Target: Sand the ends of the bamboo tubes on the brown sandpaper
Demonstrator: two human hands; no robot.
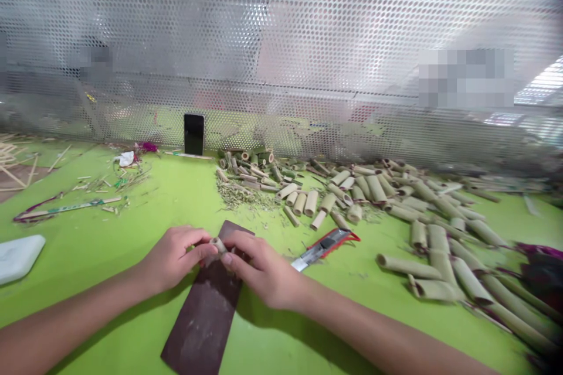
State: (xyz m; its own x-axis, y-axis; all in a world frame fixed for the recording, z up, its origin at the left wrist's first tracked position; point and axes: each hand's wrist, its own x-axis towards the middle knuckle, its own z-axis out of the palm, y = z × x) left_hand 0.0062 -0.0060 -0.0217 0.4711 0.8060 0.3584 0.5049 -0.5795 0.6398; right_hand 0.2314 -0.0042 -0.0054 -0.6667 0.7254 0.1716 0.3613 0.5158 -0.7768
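Note:
Between the fingertips of both hands is a short bamboo tube [217,244], its hollow end facing up. My left hand [178,258] pinches it from the left, thumb and forefinger closed. From the other side my right hand [259,266] grips the same tube with thumb and fingers. Under the hands lies a dark brown strip of sandpaper [204,316], dusted with pale powder in places. A red and grey utility knife [323,248] rests just right of my right hand, its blade end toward the hand.
Many cut bamboo pieces [376,187] are heaped at the back and right of the green table [145,205]. Shavings [241,196] lie beside them. A phone [194,134] leans on the perforated metal screen [308,41]. At left are a white object [20,258] and thin sticks [17,167].

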